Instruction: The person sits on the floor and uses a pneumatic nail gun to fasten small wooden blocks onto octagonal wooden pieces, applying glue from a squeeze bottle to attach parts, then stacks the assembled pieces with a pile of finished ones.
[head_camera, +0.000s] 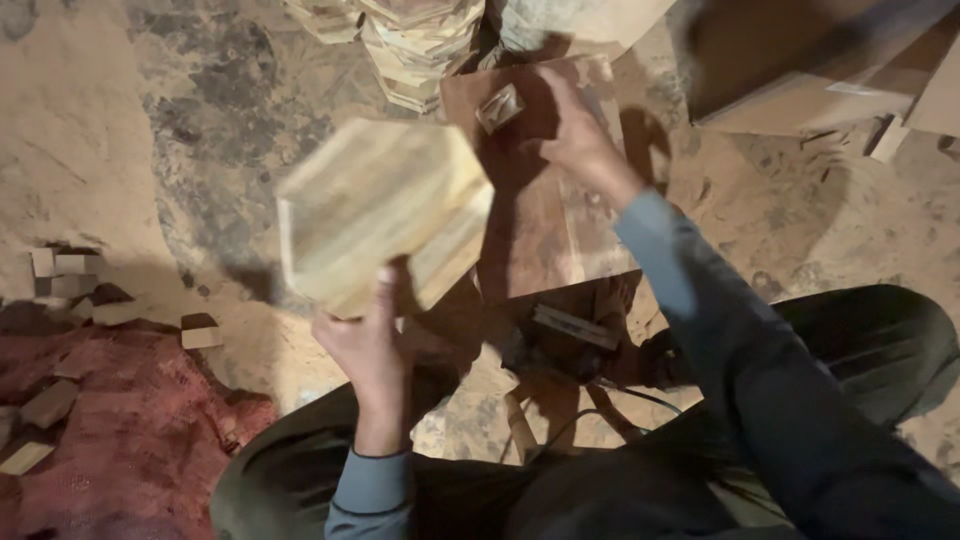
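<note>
Left hand (368, 345) fingers curl around the lower edge of a hexagonal wooden board (383, 212), lifting it blurred above the sandy floor, while the right hand (572, 128) reaches onto the reddish work plank (545, 215), fingertips pinching near a small wooden block (500, 107). Judging by the stack of similar hexagonal pieces (415, 45) beyond, several are done; this one looks mid-handling.

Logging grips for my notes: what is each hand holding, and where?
Left hand grips the hexagonal wooden block by its bottom edge; right hand holds nothing.
</note>
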